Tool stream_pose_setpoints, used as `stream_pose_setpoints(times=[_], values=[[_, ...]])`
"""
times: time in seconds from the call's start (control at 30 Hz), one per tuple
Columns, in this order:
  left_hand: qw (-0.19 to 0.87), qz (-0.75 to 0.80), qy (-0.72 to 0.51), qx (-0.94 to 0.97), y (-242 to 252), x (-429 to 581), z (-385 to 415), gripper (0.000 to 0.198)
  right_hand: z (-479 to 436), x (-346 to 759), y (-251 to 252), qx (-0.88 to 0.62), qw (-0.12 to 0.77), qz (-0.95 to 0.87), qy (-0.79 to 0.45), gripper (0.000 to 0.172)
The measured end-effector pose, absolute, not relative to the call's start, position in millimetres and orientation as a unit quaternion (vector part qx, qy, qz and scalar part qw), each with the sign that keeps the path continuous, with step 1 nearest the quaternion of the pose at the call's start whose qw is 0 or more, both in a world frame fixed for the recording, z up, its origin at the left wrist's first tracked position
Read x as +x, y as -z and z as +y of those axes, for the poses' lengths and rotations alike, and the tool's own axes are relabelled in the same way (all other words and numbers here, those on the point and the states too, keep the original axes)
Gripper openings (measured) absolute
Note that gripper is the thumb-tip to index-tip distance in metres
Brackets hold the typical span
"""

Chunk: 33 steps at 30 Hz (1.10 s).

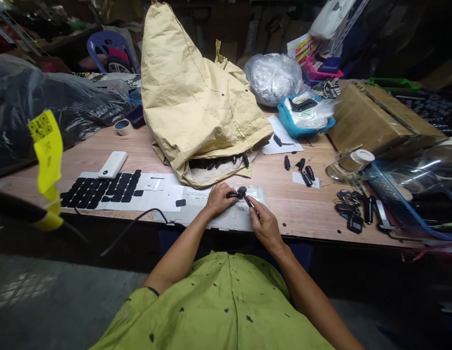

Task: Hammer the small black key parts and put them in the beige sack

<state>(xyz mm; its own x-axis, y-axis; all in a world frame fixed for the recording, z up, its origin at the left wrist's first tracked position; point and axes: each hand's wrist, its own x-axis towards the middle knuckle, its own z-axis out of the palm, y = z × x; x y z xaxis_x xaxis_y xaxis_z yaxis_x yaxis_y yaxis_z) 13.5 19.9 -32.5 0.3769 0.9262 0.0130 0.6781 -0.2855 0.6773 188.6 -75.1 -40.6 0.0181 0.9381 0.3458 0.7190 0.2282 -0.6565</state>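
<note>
Near the table's front edge, my left hand (219,199) pinches one end of a small black part (232,195). My right hand (265,223) comes in from the right, its fingers closed around a thin dark handle-like piece (248,200). Where the two meet sits a dark rounded knob (242,190); I cannot tell which piece it belongs to. Beneath both hands lies a pale sheet with clear plastic (226,219). Just beyond them, a large tan paper sack (200,102) lies with its mouth towards me, black parts (214,163) showing inside.
Black rounded stickers (119,187) on white sheets and a white power bank (113,164) lie left. Several loose black parts (309,172), keys (349,206) and a jar (348,165) are right. Behind stand a blue basket (295,127) and a cardboard box (368,119). A yellow tag (48,160) hangs left.
</note>
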Motion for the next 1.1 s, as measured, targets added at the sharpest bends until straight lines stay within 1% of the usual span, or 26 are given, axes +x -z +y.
stream_pose_setpoints(times=[0.1,0.23,0.37,0.53,0.73,0.87,0.97,1.1], values=[[0.307,0.522,-0.201,0.77,31.1,14.3,20.3,0.02,-77.6,184.1,40.2,-0.601,0.376,-0.686,-0.163,0.043],[0.306,0.526,-0.193,0.769,30.6,15.4,21.3,0.016,-76.5,181.1,38.1,-0.596,0.382,-0.689,-0.157,0.043],[0.298,0.525,-0.191,0.774,32.3,16.6,21.4,0.01,-75.4,181.3,39.7,-0.598,0.35,-0.702,-0.16,0.043],[0.305,0.527,-0.199,0.768,32.9,17.4,20.1,0.019,-75.5,186.6,39.2,-0.613,0.354,-0.692,-0.14,0.045],[0.305,0.531,-0.204,0.764,33.1,17.6,19.8,0.018,-76.2,191.0,40.7,-0.615,0.347,-0.696,-0.131,0.043],[0.309,0.527,-0.206,0.765,31.6,17.2,19.6,0.017,-61.2,208.0,39.7,-0.664,0.327,-0.67,-0.053,0.041],[0.308,0.526,-0.208,0.765,30.8,16.0,18.6,0.018,-41.7,230.1,39.4,-0.72,0.259,-0.643,0.038,0.037],[0.308,0.515,-0.207,0.773,31.9,13.3,18.1,0.017,-22.5,251.7,47.0,-0.729,0.192,-0.645,0.122,0.033]])
